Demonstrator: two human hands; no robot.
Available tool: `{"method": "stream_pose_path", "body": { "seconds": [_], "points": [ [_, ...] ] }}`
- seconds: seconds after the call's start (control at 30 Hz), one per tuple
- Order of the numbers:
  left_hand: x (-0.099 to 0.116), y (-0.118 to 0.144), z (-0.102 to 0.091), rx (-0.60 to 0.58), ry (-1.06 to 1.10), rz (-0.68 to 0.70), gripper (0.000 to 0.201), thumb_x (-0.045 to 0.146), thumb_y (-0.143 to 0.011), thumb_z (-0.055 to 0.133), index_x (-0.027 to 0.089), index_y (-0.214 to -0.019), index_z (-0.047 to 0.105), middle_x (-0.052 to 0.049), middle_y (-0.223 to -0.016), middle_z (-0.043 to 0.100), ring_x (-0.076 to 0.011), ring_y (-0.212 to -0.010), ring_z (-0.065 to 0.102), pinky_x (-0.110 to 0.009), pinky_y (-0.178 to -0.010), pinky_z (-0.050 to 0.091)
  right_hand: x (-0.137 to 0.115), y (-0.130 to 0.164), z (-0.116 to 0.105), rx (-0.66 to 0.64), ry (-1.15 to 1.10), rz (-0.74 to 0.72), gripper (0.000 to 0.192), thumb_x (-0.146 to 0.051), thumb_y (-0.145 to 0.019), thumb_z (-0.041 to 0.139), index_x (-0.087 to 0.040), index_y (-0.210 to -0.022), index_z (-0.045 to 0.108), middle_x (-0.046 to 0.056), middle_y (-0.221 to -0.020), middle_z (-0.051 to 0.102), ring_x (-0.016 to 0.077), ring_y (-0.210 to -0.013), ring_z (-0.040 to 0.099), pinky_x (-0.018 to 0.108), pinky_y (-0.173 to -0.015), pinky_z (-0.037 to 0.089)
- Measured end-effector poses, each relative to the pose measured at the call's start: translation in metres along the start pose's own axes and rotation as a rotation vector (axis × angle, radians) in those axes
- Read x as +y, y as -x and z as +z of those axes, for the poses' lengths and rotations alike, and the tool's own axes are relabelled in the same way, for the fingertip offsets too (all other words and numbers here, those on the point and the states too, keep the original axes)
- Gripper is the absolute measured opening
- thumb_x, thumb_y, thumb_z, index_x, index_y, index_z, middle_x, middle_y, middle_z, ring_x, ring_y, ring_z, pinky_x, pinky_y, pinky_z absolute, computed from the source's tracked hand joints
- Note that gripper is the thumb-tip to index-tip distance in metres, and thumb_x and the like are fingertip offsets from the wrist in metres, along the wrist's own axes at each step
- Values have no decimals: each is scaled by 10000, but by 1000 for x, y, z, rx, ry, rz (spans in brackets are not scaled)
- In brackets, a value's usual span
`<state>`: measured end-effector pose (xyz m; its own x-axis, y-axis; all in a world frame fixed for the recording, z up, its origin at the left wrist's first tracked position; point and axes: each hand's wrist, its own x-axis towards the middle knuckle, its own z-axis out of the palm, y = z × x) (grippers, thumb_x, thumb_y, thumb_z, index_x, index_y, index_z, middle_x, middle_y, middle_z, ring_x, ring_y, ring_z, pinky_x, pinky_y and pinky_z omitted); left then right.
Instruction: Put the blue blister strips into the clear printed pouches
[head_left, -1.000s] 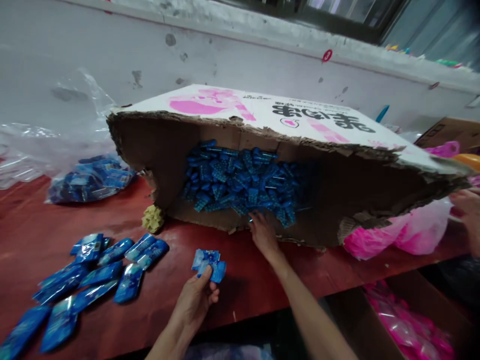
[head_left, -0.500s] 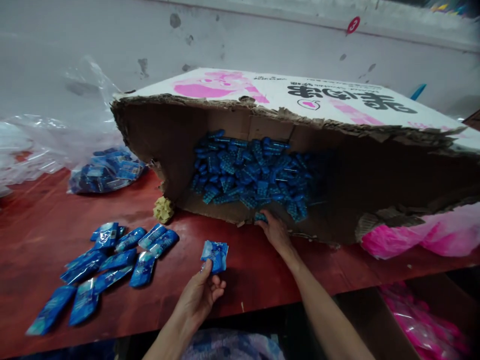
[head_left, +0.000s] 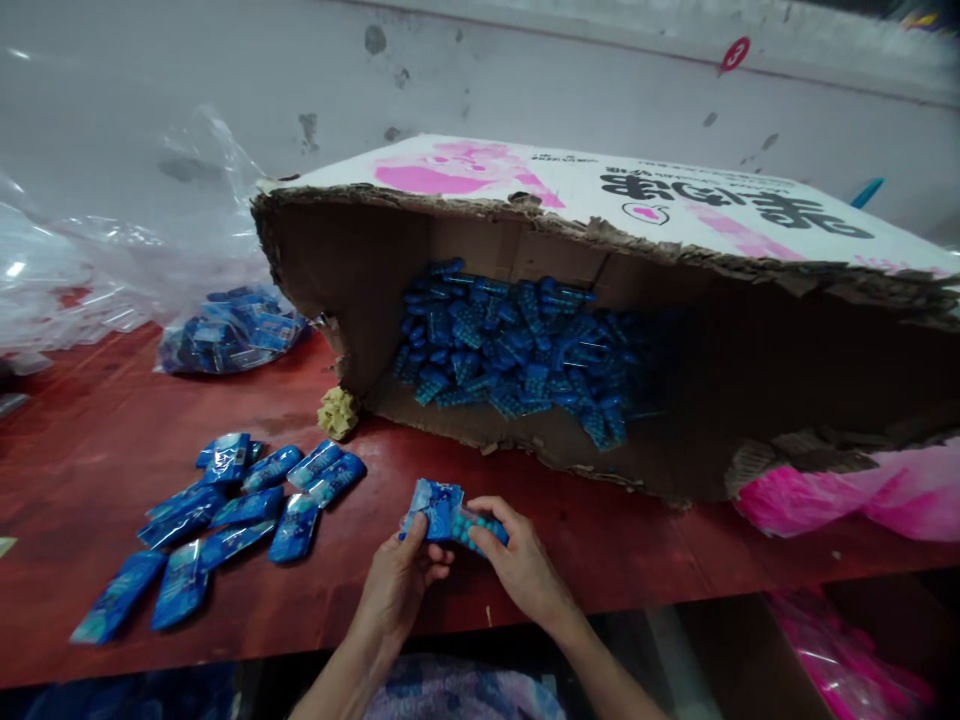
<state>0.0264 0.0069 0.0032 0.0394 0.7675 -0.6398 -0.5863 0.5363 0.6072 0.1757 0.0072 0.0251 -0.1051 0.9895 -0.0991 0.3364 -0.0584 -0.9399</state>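
Note:
In front of me, my left hand (head_left: pixel 405 565) pinches a blue printed packet (head_left: pixel 433 505) between thumb and fingers. My right hand (head_left: pixel 521 560) grips a small clear container of blue beads (head_left: pixel 469 530), whose near end touches the packet's right side. Whether the container's tip is inside the packet I cannot tell. To the left, several filled blue packets (head_left: pixel 259 505) lie in a loose group on the red table (head_left: pixel 375 620). Behind my hands, a torn-open cardboard box (head_left: pixel 360 300) on its side holds a heap of similar blue containers (head_left: pixel 510 340).
A clear plastic bag of blue packets (head_left: pixel 232 330) stands at the back left, near more clear plastic (head_left: pixel 45 290). A crumpled yellow lump (head_left: pixel 337 412) sits by the box's left corner. Pink plastic (head_left: pixel 847 490) lies at the right, with pink items (head_left: pixel 847 650) below the table.
My right hand has come back from the box's front edge with a bead container and brought it against the packet. My left hand still holds the packet, in nearly the same place.

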Motion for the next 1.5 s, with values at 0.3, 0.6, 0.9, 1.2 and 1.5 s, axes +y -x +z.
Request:
{"method": "stream_pose_path", "body": {
  "seconds": [0.3, 0.6, 0.9, 1.2, 1.5],
  "points": [
    [0, 2, -8, -21, -124, 127, 322, 374, -546, 745, 110, -684, 624, -40, -565, 671, -149, -513, 610, -246, -479, 498, -1, 4, 2, -38, -85, -31, 213, -164, -750, 555, -223, -938, 633, 0, -870, 607, 149, -826, 573, 239, -746, 431],
    [-1, 7, 0, -101, 9, -79, 230, 306, -604, 724, 138, -733, 634, -25, -646, 686, -140, -584, 624, -252, -577, 488, 2, 22, 35, 106, 57, -91, 244, -169, -784, 513, -182, -1025, 546, 71, -997, 569, 213, -951, 533, 345, -845, 411],
    [19, 12, -17, -460, 43, -267, 187, 236, -771, 564, 148, -908, 654, -73, -868, 707, -198, -830, 644, -327, -775, 461, 24, 10, 10, -283, -538, -27, 663, -268, -617, 760, -341, -1211, 476, 1, -1148, 502, 166, -958, 511, 280, -808, 425],
    [19, 12, -9, -678, 0, -360, 245, 195, -704, 607, 110, -924, 673, -107, -794, 717, -234, -795, 653, -365, -810, 426, 26, 8, 11, -519, -627, 41, 1006, -208, -487, 827, -367, -1325, 294, 30, -1301, 451, 216, -1148, 453, 305, -836, 436],
    [-2, 21, -8, -434, 103, -365, 229, 265, -597, 738, 150, -786, 678, -55, -791, 707, -173, -741, 643, -292, -735, 466, 31, 10, 11, -493, -786, 43, 889, -228, -502, 824, -362, -1271, 399, 29, -1285, 462, 187, -1076, 508, 269, -791, 451]
  ]
}}
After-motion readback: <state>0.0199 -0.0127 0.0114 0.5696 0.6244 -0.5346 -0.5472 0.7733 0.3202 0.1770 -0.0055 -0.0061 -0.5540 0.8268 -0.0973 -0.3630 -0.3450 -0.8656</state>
